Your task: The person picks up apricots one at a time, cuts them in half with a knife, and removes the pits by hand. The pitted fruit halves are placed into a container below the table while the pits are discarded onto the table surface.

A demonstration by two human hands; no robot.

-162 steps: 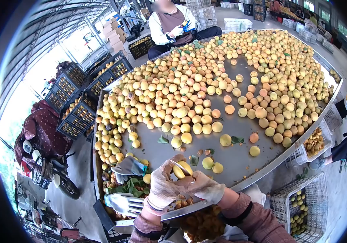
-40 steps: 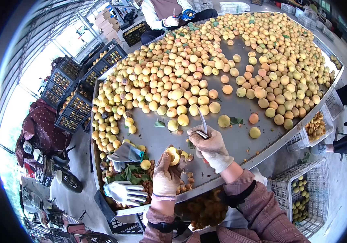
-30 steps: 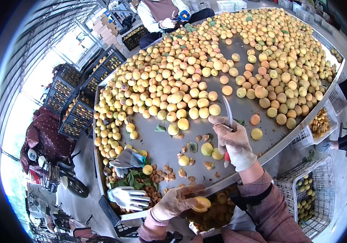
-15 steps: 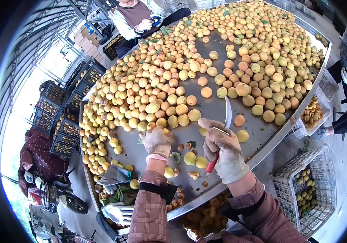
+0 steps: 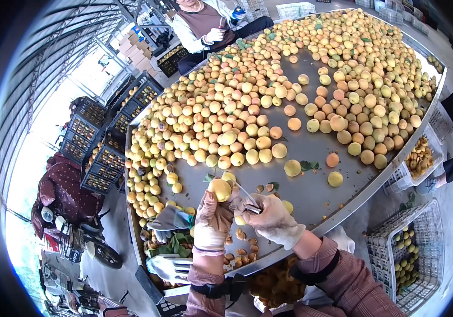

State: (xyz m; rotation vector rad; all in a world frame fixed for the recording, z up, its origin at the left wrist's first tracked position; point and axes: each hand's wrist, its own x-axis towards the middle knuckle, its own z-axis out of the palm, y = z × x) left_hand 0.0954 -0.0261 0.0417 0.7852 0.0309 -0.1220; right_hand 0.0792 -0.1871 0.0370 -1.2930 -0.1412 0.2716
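My gloved left hand [image 5: 213, 224] is closed around a yellow apricot [image 5: 219, 190], holding it up over the metal table. A second apricot [image 5: 228, 177] shows just behind the first. My gloved right hand [image 5: 275, 221] grips a knife [image 5: 246, 195], its blade pointing up and left toward the held fruit. Whether the blade touches the apricot is hard to tell. The two hands are close together. Apricot halves and scraps [image 5: 245, 253] lie on the table below them.
A large heap of apricots [image 5: 226, 105] covers much of the metal table [image 5: 303, 145]. Grey and white gloves [image 5: 171, 268] lie by leaves at the near left edge. A plastic crate [image 5: 432, 243] stands on the floor at right. A person [image 5: 205, 26] sits across the table.
My left hand has picked up an apricot and drawn it toward my right hand. The knife has swung from upright to leaning left, near the fruit. The view has shifted slightly.
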